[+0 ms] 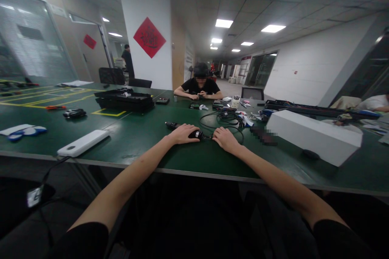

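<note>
A black cylindrical tool (172, 125) lies on the green table, its shape like a handheld electric screwdriver, though I cannot be sure of the kind. My left hand (184, 134) is closed over its middle, the palm hiding much of the body. The tool's right end (198, 134) shows a white label and points at my right hand (225, 139). There the fingers are bent together around a small thin part at the tool's tip; what exactly they hold is too small to make out. A thin black cable (204, 115) loops behind my right hand.
A white power bank-shaped device (83, 143) lies at left and a long white box (313, 133) at right. Black trays (124, 101) stand farther back. Tangled cables (227, 116) and small parts lie beyond my hands. Another person (200, 85) sits across the table.
</note>
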{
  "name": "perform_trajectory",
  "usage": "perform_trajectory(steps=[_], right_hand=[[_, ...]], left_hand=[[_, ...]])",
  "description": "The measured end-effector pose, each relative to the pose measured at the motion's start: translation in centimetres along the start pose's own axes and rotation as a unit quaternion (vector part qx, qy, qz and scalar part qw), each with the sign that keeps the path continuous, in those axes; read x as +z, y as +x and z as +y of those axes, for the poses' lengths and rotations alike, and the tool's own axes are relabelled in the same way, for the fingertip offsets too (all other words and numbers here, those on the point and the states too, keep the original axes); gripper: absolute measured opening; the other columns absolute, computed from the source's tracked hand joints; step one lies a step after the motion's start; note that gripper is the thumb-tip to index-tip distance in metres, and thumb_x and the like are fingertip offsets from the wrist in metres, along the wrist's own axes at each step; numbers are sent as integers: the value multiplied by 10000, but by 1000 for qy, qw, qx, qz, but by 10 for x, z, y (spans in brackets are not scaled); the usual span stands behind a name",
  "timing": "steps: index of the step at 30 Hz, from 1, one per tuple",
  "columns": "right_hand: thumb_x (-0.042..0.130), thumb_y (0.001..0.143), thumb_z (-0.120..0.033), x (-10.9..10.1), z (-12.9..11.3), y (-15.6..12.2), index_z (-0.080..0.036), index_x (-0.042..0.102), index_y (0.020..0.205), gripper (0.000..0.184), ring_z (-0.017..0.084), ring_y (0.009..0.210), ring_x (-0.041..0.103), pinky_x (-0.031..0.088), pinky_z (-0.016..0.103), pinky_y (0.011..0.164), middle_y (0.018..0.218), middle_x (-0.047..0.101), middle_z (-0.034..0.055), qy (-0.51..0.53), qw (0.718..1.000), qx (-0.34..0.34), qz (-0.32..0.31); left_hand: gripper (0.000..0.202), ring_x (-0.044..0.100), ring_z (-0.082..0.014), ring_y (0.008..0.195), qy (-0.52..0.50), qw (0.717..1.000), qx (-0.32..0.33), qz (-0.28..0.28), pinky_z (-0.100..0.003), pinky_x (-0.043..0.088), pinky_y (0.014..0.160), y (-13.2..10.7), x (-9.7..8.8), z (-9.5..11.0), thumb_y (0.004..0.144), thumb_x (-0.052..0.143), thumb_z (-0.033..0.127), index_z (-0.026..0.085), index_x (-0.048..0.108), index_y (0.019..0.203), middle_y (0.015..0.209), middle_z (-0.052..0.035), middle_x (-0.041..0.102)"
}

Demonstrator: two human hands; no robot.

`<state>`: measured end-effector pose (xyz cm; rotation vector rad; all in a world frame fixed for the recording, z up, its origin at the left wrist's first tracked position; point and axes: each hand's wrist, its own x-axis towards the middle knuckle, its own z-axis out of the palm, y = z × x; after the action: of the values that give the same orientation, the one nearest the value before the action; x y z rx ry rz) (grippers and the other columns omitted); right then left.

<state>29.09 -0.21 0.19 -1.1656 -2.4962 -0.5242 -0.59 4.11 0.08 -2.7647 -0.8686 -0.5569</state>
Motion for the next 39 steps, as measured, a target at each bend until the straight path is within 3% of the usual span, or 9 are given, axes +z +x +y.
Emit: perform_trajectory(steps=[8,14,22,26,30,35,39], right_hand=[[616,1005,-267,21,-17,20,-195,671,972,97,237,994,563,433,341,850,1050,667,95,88,994,62,18],[552,1039,-288,8,-24,4,-236,644,1034,106,207,907,619,409,294,797,975,705,43,186,979,75,36],[510,1031,-349,-4,-43,4,-255,623,1057,149,193,799,618,406,278,721,897,685,10,272,943,162,107],[550,1000,-430,-5,-55,9,-228,635,1004,219,166,661,548,414,265,644,747,600,-16,389,907,134,88],[570,992,-485,-12,-63,7,-219,622,1008,272,150,629,518,401,249,582,726,541,-21,467,869,115,114],[539,1013,-499,-21,-63,3,-232,614,1080,285,149,564,473,375,251,536,677,502,-28,406,879,158,194],[550,1011,-443,-16,-58,5,-226,659,1034,245,172,628,570,442,268,626,710,603,4,297,918,175,197]], left_hand=[[567,684,-241,955,46,998,-39,6,-325,455,796,-6,-3,-12,967,493,704,257,614,1294,1074,-56,721],[380,644,-229,1079,64,996,57,15,-358,446,918,-4,-7,10,1017,495,426,266,576,1352,1229,-72,667],[306,634,-240,1067,71,997,24,4,-395,425,930,3,-2,26,1014,471,295,224,574,1293,1175,-76,690],[275,607,-249,1114,86,996,-3,16,-415,400,945,6,1,24,1026,434,249,221,593,1249,1212,-86,676],[299,589,-256,1121,88,996,-7,30,-426,384,956,7,2,18,1033,420,250,237,604,1268,1244,-92,656],[325,601,-241,1051,60,998,23,23,-399,393,926,4,0,9,1056,430,443,254,636,1224,1160,-71,667],[349,617,-216,1004,54,997,36,30,-370,402,904,1,-3,8,1083,369,431,244,643,1192,1104,-67,682]])
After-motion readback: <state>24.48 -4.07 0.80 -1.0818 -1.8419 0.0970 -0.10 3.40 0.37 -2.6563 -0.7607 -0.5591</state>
